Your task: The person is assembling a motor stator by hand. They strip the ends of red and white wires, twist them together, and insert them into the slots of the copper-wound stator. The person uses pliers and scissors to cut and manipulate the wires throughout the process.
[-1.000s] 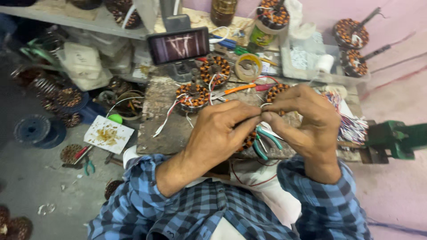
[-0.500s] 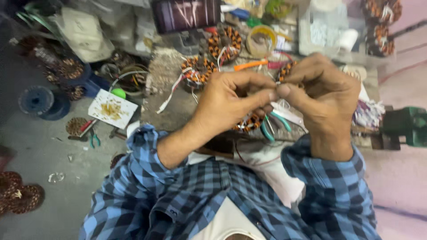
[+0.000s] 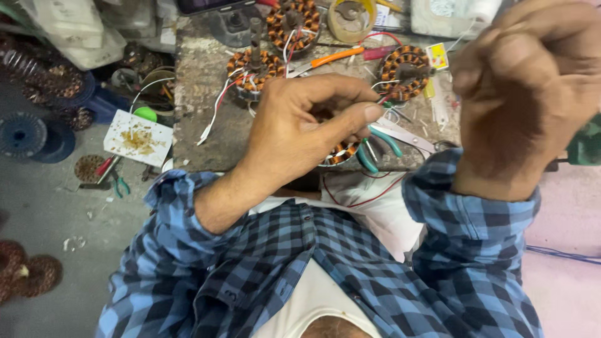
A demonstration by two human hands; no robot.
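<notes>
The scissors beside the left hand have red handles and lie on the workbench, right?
Not quite. The head view shows the scissors with teal handles, not red. They do lie on the workbench, just beside the left hand, which holds a copper-wound stator.

Left hand (image 3: 300,128) out over the bench edge, back of hand up, thumb and fingers (image 3: 350,119) curled inward and pinched together; forearm bare below a rolled checked cuff. Right hand (image 3: 526,81) raised close to the camera, loosely fisted, knuckles up, wrist bent, sleeve at the wrist
</notes>
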